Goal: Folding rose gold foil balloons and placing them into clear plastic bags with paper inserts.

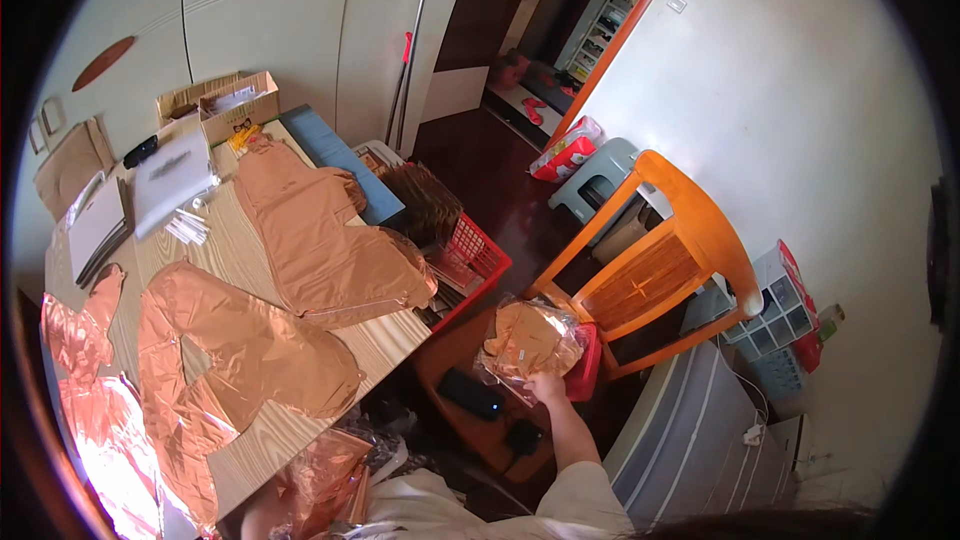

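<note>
My right hand (545, 387) reaches to the wooden chair's seat, its fingers closed on the near edge of a clear plastic bag of folded rose-gold foil (530, 338). At the lower edge, what shows of my left arm (262, 515) is beside crumpled rose-gold foil (325, 475) against my body; its fingers are hidden. On the wood-grain table (405, 332) lie large flat rose-gold foil balloons: one at the far side (310, 225), one nearer (235, 350), and shiny foil (95, 420) at the left edge.
A black device (468, 395) with a small light and a red basket (588, 365) are on the seat near the bag. The orange wooden chair back (640, 275) rises behind. A red crate (480, 250) stands beside the table. Papers (175, 175) and a cardboard box (238, 110) occupy the table's far end.
</note>
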Demonstrator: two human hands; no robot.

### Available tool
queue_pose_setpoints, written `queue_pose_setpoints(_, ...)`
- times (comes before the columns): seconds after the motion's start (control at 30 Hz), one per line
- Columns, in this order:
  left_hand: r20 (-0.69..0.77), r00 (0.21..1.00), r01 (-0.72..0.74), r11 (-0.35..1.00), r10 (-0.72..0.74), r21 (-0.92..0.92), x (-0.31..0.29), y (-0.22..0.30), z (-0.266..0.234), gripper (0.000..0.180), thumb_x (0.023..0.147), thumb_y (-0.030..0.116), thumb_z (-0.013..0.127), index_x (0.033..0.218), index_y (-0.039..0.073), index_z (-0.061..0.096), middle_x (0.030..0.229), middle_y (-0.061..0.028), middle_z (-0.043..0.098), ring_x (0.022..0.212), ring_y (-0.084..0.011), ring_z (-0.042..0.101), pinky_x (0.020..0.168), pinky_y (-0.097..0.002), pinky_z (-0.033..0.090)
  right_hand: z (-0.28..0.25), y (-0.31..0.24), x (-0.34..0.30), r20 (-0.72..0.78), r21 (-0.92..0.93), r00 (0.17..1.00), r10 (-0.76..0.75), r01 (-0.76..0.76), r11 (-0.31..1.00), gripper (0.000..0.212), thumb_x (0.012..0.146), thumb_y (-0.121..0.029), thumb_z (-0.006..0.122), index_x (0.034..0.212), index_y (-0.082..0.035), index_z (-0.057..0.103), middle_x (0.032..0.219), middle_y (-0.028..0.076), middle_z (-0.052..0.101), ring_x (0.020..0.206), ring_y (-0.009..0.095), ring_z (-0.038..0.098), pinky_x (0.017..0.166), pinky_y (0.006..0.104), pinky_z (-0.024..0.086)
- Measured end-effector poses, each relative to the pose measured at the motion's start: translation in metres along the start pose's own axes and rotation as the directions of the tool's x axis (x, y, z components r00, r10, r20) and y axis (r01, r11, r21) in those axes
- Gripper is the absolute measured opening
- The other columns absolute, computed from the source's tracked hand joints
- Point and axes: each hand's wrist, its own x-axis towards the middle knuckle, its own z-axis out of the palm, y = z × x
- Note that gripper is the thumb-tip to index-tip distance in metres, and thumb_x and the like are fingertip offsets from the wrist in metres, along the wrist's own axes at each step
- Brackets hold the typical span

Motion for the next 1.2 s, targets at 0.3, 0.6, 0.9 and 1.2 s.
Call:
queue_pose_setpoints(0.3,-0.021,0.988,-0.154,0.986,0.156,0.070,-0.014,0.011,0.003,0.050,0.078,0.002,0.060,0.127,0.002,0.047,0.115,-0.0193,0.055,0.103,-0.0351,0.057,0.087,-0.0426,0.048,-0.109,0.016,0.007,-0.382,0.358,0.921,0.077,0.071,0.931,0.016,0.085,-0.020,0.063,0.088,-0.005,0.068,0.081,0.015,0.067,0.075,0.027,0.066,0.069,0.0357,0.050)
queue_pose_setpoints(0.6,-0.075,0.966,-0.259,0.914,0.248,-0.314,-0.007,0.021,0.014,0.046,0.077,0.007,0.064,0.121,0.000,0.053,0.121,-0.0192,0.052,0.112,-0.0390,0.051,0.094,-0.0449,0.043,-0.279,-0.049,-0.073,-0.568,0.635,0.812,0.134,0.329,0.699,0.017,0.091,-0.015,0.057,0.087,0.001,0.063,0.076,0.003,0.064,0.071,0.009,0.057,0.066,0.0246,0.045)
queue_pose_setpoints(0.9,-0.102,0.934,-0.308,0.625,0.342,-0.718,0.019,0.058,0.017,0.039,0.080,0.012,0.068,0.116,0.001,0.059,0.122,-0.0199,0.055,0.113,-0.0331,0.055,0.094,-0.0395,0.047,-0.343,-0.140,-0.173,-0.490,0.863,0.871,-0.039,0.490,0.123,0.018,0.091,-0.020,0.061,0.085,-0.003,0.059,0.083,-0.002,0.061,0.073,0.004,0.053,0.067,0.0183,0.043)
queue_pose_setpoints(1.2,0.195,0.933,0.310,-0.400,0.303,-0.862,0.000,0.032,0.010,0.106,0.074,0.082,0.040,0.141,0.001,0.029,0.136,-0.0196,0.042,0.122,-0.0364,0.048,0.094,-0.0476,0.047,-0.286,-0.336,-0.267,-0.459,0.374,0.246,-0.854,0.925,0.065,0.013,0.082,-0.014,0.068,0.084,-0.006,0.059,0.074,0.005,0.055,0.063,0.020,0.057,0.054,0.0326,0.047)
